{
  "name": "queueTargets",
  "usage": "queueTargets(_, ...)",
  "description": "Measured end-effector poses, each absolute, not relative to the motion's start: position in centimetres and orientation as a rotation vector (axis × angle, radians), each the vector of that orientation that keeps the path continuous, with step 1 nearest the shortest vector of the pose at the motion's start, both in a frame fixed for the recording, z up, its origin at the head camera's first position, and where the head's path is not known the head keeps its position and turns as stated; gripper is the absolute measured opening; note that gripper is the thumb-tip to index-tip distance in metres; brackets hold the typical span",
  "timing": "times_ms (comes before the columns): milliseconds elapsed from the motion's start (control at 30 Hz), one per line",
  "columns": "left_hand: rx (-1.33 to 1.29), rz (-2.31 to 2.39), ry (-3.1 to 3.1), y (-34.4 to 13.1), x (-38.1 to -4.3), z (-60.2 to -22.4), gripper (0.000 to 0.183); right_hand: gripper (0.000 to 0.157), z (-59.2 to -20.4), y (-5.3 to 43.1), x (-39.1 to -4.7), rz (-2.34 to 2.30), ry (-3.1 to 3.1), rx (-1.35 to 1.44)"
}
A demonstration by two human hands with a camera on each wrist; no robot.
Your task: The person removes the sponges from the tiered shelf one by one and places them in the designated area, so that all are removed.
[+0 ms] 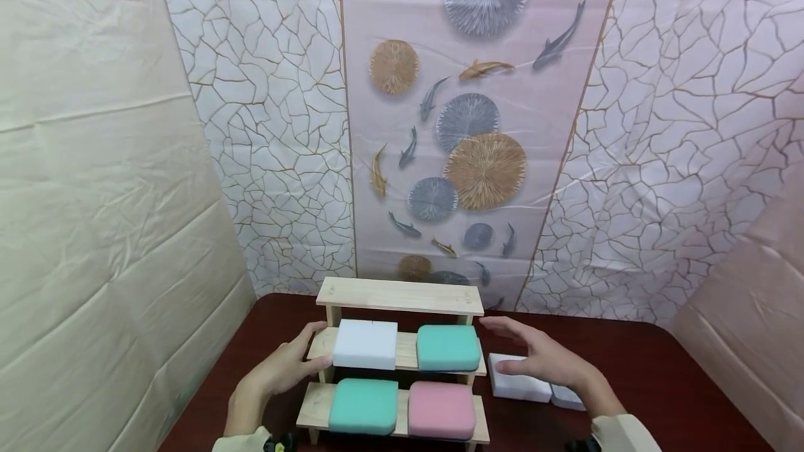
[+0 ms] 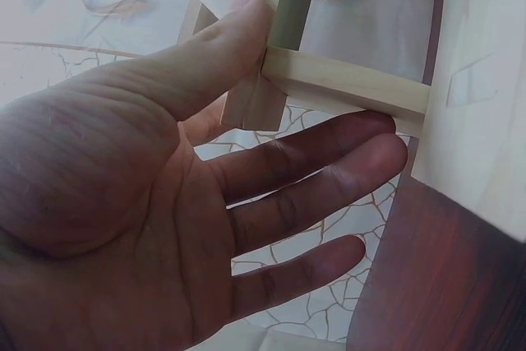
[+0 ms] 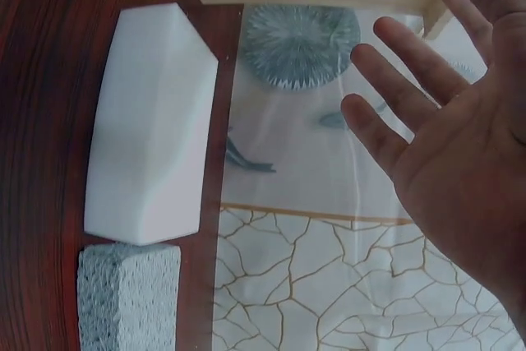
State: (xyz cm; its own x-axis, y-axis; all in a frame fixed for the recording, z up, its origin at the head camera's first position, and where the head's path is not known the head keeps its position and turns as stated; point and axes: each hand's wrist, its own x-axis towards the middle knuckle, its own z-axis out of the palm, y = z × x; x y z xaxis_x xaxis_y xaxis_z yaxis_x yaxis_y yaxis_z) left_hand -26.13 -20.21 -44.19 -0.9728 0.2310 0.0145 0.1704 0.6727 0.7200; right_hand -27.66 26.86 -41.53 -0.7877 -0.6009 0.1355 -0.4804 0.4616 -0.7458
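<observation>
A three-tier wooden rack [image 1: 399, 296] stands on the table. On its middle tier are a white sponge block [image 1: 366, 344] and a teal sponge [image 1: 448, 348]; the lowest tier bears another teal sponge [image 1: 363, 407] and a pink sponge [image 1: 442, 410]. My left hand [image 1: 283, 368] is at the rack's left end, thumb tip right by the white block and the other fingers extended alongside the wooden frame [image 2: 345, 84]. Beyond the right end, my right hand [image 1: 546, 358] hovers with its fingers spread, holding nothing. Its palm and straight fingers show in the right wrist view.
On the dark red-brown table [image 1: 634, 368], right of the rack, lie a second white block [image 3: 152, 129] and a grey, rough-textured block [image 3: 129, 297], end to end. Patterned cloth [image 1: 440, 124] hangs behind the table, with pale fabric walls at both sides.
</observation>
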Motion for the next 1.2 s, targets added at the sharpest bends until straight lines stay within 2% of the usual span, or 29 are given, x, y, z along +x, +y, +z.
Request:
queueTargets(700,0.345,1.214,2.783,-20.5,-26.2,-44.4,0.07,0.069,-42.7,23.4,-28.1,-1.311,2.561,-0.888)
queueTargets(1200,0.304,1.205,2.771,-20.2,-26.1,-43.9,0.071,0.064,-42.3,23.8,-26.8,-1.235,2.701,-0.777)
